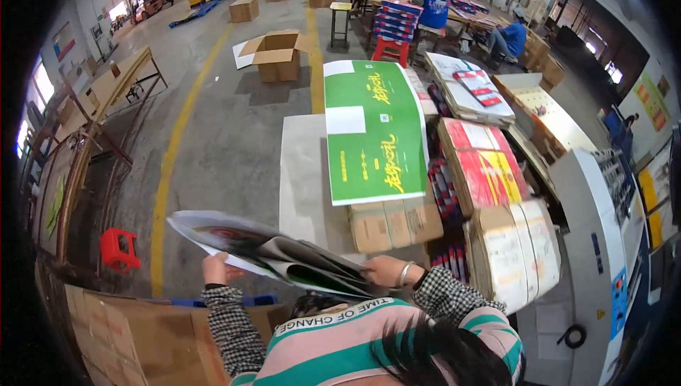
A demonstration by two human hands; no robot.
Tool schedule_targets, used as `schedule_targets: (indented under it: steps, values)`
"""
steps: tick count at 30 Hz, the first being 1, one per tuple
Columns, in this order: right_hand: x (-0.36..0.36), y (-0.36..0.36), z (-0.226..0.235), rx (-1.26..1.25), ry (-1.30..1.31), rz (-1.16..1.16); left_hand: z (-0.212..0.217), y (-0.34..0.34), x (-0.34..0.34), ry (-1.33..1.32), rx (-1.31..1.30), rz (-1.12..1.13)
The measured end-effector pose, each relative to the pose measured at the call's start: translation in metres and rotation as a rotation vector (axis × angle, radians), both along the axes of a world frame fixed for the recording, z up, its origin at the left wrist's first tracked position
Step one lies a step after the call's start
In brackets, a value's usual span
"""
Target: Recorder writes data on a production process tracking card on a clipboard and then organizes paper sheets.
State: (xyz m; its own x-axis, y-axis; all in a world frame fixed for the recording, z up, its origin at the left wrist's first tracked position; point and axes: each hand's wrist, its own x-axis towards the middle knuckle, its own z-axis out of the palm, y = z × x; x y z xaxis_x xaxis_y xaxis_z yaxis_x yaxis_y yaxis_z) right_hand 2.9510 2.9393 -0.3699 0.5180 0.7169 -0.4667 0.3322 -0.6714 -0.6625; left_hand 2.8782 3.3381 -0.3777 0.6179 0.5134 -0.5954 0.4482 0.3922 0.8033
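Note:
Between my two hands hangs a bundle of large printed sheets (273,251), dark and white, bowed and slightly fanned apart. My left hand (218,270) is closed on its lower left edge. Closed at the right end is my right hand (386,271), with a bracelet at the wrist. Ahead and to the right lies a green printed sheet (379,141) with yellow lettering and white blocks. It covers part of a pale board (301,173) and a strapped brown package (397,226), apart from both hands.
Strapped bundles (514,258) and red-yellow packs (486,166) stand to the right, beside a grey machine (589,244). Brown cartons (142,333) sit at lower left, near a red stool (119,250). Farther off are an open carton (277,60) and people at tables.

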Motion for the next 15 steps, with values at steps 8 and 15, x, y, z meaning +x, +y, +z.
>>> schedule_targets:
  steps: [8, 15]
  values:
    - [0.197, 0.134, 0.002, 0.223, 0.082, -0.029, 0.057, 0.114, 0.203, -0.186, 0.299, 0.085]
    - [0.406, 0.228, -0.012, 0.320, 0.045, -0.036, 0.074, 0.187, 0.421, -0.177, 0.401, 0.043]
